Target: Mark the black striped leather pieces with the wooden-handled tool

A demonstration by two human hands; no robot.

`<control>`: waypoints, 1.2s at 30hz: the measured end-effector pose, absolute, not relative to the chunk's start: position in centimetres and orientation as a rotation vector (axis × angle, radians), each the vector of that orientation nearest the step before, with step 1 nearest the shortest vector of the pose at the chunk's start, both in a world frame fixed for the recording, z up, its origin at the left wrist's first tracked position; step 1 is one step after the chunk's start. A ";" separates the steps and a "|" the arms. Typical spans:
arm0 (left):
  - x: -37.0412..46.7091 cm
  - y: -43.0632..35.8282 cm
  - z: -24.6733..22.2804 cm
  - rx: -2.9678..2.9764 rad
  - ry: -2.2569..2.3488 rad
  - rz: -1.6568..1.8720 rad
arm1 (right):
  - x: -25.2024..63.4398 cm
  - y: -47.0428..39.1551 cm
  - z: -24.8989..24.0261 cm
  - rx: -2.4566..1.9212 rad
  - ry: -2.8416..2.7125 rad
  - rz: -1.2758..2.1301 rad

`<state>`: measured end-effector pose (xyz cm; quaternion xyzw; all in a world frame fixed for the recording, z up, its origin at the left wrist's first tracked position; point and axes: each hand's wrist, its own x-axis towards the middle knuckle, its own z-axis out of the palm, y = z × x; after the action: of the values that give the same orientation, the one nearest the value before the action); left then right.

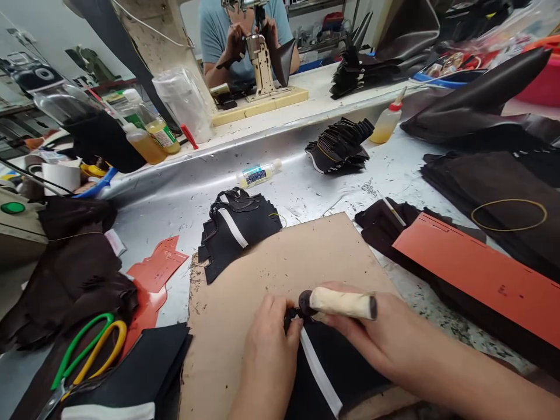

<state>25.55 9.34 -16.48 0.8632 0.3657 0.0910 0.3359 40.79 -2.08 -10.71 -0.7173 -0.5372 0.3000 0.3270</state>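
A black piece with a white strip (321,373) lies on the tan board (324,251). My left hand (273,338) presses its fingertips on the dark upper edge of that piece, thumb and fingers pinched together. In my right hand (371,326) is a tool with a pale wrapped handle (341,301) and a dark round head. The head rests beside my left fingertips, over the piece's upper edge. Behind the board's far left corner sits a stack of black pieces (258,219) with a white strip.
Green and yellow scissors (90,356) lie at the left near black pieces (144,361). Orange templates (485,280) rest on dark material at the right. Bottles stand on the far ledge. Across it, a person (214,35) works at a sewing machine (262,64).
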 end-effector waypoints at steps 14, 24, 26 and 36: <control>23.9 10.1 -17.5 2.522 0.581 0.561 | 39.7 -1.0 -12.6 -2.195 -1.549 0.649; 23.6 10.1 -17.6 2.717 0.378 0.663 | 40.1 -0.4 -11.0 -1.883 -1.475 0.734; 23.6 10.1 -17.5 2.726 0.364 0.649 | 39.9 -0.2 -10.9 -1.911 -1.500 0.723; 23.6 10.1 -17.7 2.645 0.436 0.645 | 39.3 0.0 -11.3 -2.048 -1.543 0.722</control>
<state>23.58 10.09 -17.68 0.9416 0.1554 0.2297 0.1908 39.30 0.04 -11.29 -0.7471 -0.5627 0.2633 0.2365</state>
